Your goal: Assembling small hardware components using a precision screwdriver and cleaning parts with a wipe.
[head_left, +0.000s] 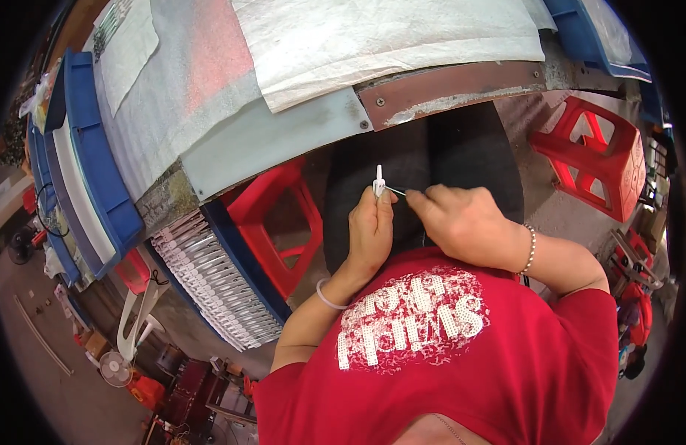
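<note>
My left hand (370, 230) is closed, pinching a small white plastic piece (379, 178) upright between thumb and fingers. The piece has a narrow tip pointing away from me and a wider lower part. My right hand (465, 222) is closed around a thin, light-coloured rod (396, 192). Its far end meets the white piece just above my left thumb; I cannot tell whether it goes in or only touches. The rod's other end is hidden by my right fingers. Both hands are over my dark-trousered lap, close to the table's front edge.
A worktable (276, 141) with white sheets (387, 44) spans the far side. Left of my lap, a blue crate (243, 259) holds rows of white parts (217, 274). Red stools stand under the table (306, 245) and to the right (617, 159). Blue trays (98, 148) line the left.
</note>
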Motion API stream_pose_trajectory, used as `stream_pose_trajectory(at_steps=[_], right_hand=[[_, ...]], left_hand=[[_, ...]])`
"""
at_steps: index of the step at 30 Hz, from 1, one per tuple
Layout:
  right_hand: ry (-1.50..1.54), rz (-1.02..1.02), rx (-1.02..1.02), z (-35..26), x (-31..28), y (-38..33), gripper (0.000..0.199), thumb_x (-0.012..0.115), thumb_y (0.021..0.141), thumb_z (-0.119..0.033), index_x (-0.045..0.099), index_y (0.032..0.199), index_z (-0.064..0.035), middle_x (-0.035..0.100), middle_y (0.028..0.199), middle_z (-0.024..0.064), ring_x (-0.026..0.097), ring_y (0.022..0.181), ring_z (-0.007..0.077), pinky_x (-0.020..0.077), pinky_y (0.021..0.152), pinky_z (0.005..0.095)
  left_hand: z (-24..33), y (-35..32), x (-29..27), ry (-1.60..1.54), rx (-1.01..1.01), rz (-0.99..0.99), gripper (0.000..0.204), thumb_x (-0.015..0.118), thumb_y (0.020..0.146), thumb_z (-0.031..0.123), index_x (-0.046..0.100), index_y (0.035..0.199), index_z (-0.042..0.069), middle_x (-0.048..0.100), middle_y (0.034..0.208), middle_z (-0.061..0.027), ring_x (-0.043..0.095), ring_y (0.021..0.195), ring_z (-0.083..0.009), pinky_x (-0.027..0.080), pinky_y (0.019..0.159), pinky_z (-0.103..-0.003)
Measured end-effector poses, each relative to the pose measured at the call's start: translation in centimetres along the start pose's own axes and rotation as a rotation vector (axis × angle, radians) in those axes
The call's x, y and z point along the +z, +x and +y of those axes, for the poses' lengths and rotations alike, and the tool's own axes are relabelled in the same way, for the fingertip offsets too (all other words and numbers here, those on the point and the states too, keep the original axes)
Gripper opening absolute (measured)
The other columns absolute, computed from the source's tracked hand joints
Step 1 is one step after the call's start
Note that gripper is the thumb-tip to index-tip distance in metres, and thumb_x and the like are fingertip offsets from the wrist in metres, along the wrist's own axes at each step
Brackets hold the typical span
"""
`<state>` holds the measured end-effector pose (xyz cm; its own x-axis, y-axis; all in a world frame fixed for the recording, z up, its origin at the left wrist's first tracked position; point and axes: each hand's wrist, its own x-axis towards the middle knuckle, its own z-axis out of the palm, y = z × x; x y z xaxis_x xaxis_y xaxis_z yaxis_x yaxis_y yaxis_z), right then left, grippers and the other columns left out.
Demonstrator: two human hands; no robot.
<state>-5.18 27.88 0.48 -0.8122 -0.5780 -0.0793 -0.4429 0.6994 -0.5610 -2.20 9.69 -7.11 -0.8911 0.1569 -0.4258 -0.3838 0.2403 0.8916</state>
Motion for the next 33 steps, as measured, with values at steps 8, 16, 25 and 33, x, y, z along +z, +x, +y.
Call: stream_pose_trajectory(at_steps=[8,16,25,33], right_hand=[[-0.032,-0.045,-0.047,1.1,0.1,1.4,0.020,0.065,0.079,-0.012,0.067,0.097,-0.0033,0.058,0.067,0.0082,0.060,0.055,0.0245,0.0473,0.047,0.0355],[0.381,-0.037,0.210,1.3,0.2,1.7,0.029,0.068,0.074,-0.010,0.066,0.101,0.0023,0.065,0.076,0.0121,0.064,0.061,0.0204,0.0498,0.056,0.0293],[0.971,-0.221,0.402,3.6,1.8,2.2,0.037,0.068,0.076,-0.009,0.067,0.113,-0.0040,0.066,0.077,0.0196,0.064,0.065,0.0289,0.0494,0.056,0.0343],[-0.208,-0.240,-0.107,0.1,-0.5,2.6,0.048,0.060,0.072,-0.014,0.061,0.119,-0.0029,0.058,0.066,0.0109,0.059,0.053,0.0216,0.0478,0.045,0.0325]], left_hand=[[-0.1,0.3,0.5,0.245,0.219,0.107,0.014,0.045,0.096,0.008,0.050,0.088,-0.003,0.059,0.071,-0.0237,0.061,0.067,-0.0429,0.045,0.054,-0.046],[-0.1,0.6,0.5,0.285,0.259,0.106,0.013,0.045,0.095,0.008,0.050,0.089,-0.003,0.059,0.072,-0.0244,0.061,0.067,-0.0425,0.045,0.054,-0.048],[-0.4,0.5,0.5,0.254,0.298,0.161,0.013,0.046,0.095,0.008,0.049,0.087,-0.002,0.058,0.069,-0.0239,0.061,0.064,-0.0425,0.043,0.051,-0.048],[-0.9,0.6,0.4,0.183,0.215,0.106,0.017,0.045,0.096,0.010,0.054,0.089,-0.002,0.059,0.069,-0.0174,0.061,0.058,-0.0283,0.044,0.051,-0.037]])
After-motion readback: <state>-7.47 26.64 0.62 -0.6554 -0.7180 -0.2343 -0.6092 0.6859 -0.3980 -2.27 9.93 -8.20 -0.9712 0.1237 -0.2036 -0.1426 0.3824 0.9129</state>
